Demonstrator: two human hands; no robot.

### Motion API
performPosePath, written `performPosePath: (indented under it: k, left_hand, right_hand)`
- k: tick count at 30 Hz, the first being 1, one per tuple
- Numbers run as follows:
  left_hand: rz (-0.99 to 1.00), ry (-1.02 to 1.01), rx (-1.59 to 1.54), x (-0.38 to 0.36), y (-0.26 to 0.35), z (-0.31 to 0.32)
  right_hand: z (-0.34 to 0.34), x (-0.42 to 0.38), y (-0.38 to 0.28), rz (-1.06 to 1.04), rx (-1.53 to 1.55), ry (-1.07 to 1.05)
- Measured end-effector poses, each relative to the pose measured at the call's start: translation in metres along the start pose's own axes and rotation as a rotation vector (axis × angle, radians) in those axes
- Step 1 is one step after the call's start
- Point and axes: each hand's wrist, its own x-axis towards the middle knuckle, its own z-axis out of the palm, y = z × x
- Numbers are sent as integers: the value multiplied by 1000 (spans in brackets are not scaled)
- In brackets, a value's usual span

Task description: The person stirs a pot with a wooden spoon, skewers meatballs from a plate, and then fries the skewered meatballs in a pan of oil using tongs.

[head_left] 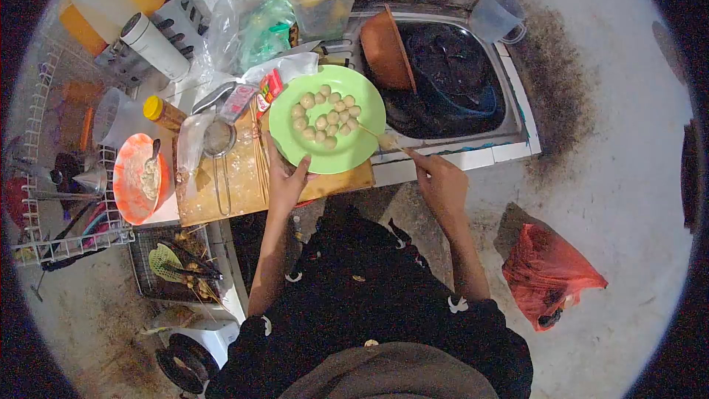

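My left hand (286, 181) grips the near rim of a light green plate (358, 154), thumb on top. Several pale round meatballs (332, 118) lie on the plate. My right hand (441, 186) is closed on a thin wooden skewer (369, 132) to the right of the plate. One pale ball (386, 141) appears to be threaded on the skewer, close to my fingers. The skewer's tip points left and reaches the meatballs at the plate's right side.
Below the plate lies a wooden board (244, 203) with loose skewers and a small strainer (218, 139). An orange bowl (125, 199) with a spoon stands left. Behind to the right is a sink (509, 122) holding a brown bowl (385, 50). A red plastic bag (546, 273) sits lower right.
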Motion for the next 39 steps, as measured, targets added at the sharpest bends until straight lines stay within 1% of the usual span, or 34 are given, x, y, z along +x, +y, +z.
performPosePath:
  k: [4, 5, 7, 8, 9, 11, 13, 14, 15, 17, 18, 19, 21, 23, 29, 37, 39]
  left_hand:
    - [-10, 3, 21, -1, 4, 2]
    - [-10, 3, 21, -1, -1, 0]
    - [52, -17, 24, 4, -8, -5]
    - [60, -10, 26, 3, -9, -6]
    - [43, 10, 18, 1, -2, -2]
    - [32, 36, 10, 0, 1, 1]
    - [18, 28, -11, 0, 0, 0]
    - [-7, 30, 14, -1, 3, 1]
    - [-3, 33, 17, -1, 3, 1]
    - [70, -24, -42, 1, -1, -1]
    - [74, -20, -40, 1, -4, -3]
    - [56, -23, -48, 1, -7, -4]
    - [41, -18, -57, 0, -6, -3]
    - [-16, 32, 5, -2, 0, -1]
    - [49, 8, 10, 0, -6, -5]
    - [61, 9, 53, -1, -5, -5]
    - [48, 10, 43, -1, -5, -5]
  right_hand:
    - [-2, 0, -2, 26, -11, -34]
    - [-3, 0, 0, 4, 1, -14]
    - [-7, 2, 5, -30, 12, 14]
    - [-10, 2, 9, -53, 78, 52]
    - [-16, 5, 9, -76, 144, 89]
    - [-33, 16, 3, -84, 173, 122]
    - [-60, 33, -17, -51, 39, -27]
    - [-59, 42, -20, -142, 8, 17]
    - [-56, 51, -26, -147, 10, 19]
    - [-49, 67, -39, -292, -70, 6]
    - [-43, 75, -43, -348, -113, 29]
    - [-37, 82, -47, -354, -112, 31]
    - [-28, 93, -54, -439, -164, 27]
    - [-24, 100, -58, -469, -191, 30]
    - [-22, 109, -66, -521, -298, 1]
    - [-26, 125, -77, -543, -432, -91]
    - [-31, 127, -87, -605, -507, -77]
